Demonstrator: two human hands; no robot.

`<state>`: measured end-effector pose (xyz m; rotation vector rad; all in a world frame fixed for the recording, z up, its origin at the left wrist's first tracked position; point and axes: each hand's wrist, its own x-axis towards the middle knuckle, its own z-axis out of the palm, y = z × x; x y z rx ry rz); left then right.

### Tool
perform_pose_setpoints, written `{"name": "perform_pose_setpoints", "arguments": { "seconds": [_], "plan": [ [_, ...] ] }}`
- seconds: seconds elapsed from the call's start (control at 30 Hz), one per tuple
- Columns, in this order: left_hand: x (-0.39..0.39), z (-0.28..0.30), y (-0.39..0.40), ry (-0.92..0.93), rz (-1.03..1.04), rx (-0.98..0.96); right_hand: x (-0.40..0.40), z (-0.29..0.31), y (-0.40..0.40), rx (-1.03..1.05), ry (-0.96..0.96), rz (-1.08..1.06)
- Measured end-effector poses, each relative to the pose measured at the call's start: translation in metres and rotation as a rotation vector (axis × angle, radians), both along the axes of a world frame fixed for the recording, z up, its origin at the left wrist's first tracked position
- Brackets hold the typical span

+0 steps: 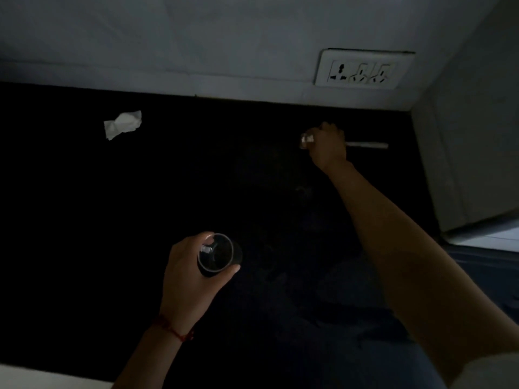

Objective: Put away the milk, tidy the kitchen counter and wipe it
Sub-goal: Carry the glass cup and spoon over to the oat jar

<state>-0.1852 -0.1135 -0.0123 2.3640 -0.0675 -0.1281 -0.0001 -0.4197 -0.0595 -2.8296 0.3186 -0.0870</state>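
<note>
**Two hands at a dark kitchen counter, each holding something**

The scene is dim. A black counter [140, 206] fills most of the view, seen from above, and meets a pale wall [196, 37] along its far edge.

Near the front, the left hand [188, 273] curls around a clear drinking glass [217, 255], thumb on one side and fingers on the other. The glass is tipped so its open mouth faces the camera; it looks empty, though the light is too poor to be sure. A red thread [175, 331] circles that wrist.

Farther back and to the right, the right hand [328, 146] closes over a spoon [368, 145] lying close to the wall. Its pale handle sticks out to the right of the fist and something shiny shows at the left.

A crumpled white tissue [123, 124] lies alone on the counter at the far left, near the wall, well apart from both hands. The broad stretch of counter between the hands looks bare.

A white socket plate [362, 70] sits on the wall above the right hand. A grey side panel [471, 150] closes off the counter's right end. No milk is in view.
</note>
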Motion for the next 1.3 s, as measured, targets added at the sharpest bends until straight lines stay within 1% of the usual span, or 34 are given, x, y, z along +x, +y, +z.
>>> {"name": "perform_pose_setpoints", "arguments": {
  "seconds": [0.07, 0.17, 0.27, 0.37, 0.5, 0.67, 0.83, 0.97, 1.03, 1.13, 1.3],
  "plan": [
    [0.001, 0.004, -0.003, -0.019, 0.007, -0.016, -0.005, 0.007, 0.001, 0.037, 0.002, -0.029],
    [0.001, 0.012, -0.005, -0.049, 0.015, -0.033, -0.021, 0.022, 0.007, 0.157, 0.013, -0.092],
    [0.0, 0.022, -0.002, -0.087, 0.006, -0.051, -0.05, 0.04, 0.023, 0.228, -0.046, -0.143],
    [-0.002, 0.031, 0.006, -0.092, -0.001, -0.072, -0.08, 0.059, 0.041, 0.326, -0.145, -0.162],
    [-0.01, 0.045, 0.035, -0.109, 0.009, -0.083, -0.12, 0.089, 0.078, 0.477, -0.245, -0.149],
    [-0.034, 0.056, 0.092, -0.144, 0.089, -0.074, -0.165, 0.113, 0.144, 0.635, -0.255, -0.061],
    [-0.078, 0.057, 0.154, -0.141, 0.258, -0.066, -0.201, 0.117, 0.213, 0.718, -0.161, 0.071],
    [-0.128, 0.054, 0.2, -0.105, 0.417, -0.102, -0.227, 0.117, 0.26, 0.799, -0.086, 0.156],
    [-0.155, 0.051, 0.22, -0.111, 0.499, -0.089, -0.236, 0.116, 0.283, 0.828, -0.051, 0.205],
    [-0.192, 0.043, 0.245, -0.06, 0.659, -0.032, -0.245, 0.112, 0.318, 0.84, 0.011, 0.305],
    [-0.246, 0.038, 0.287, -0.051, 0.858, 0.011, -0.251, 0.1, 0.388, 0.813, 0.087, 0.451]
  ]
}}
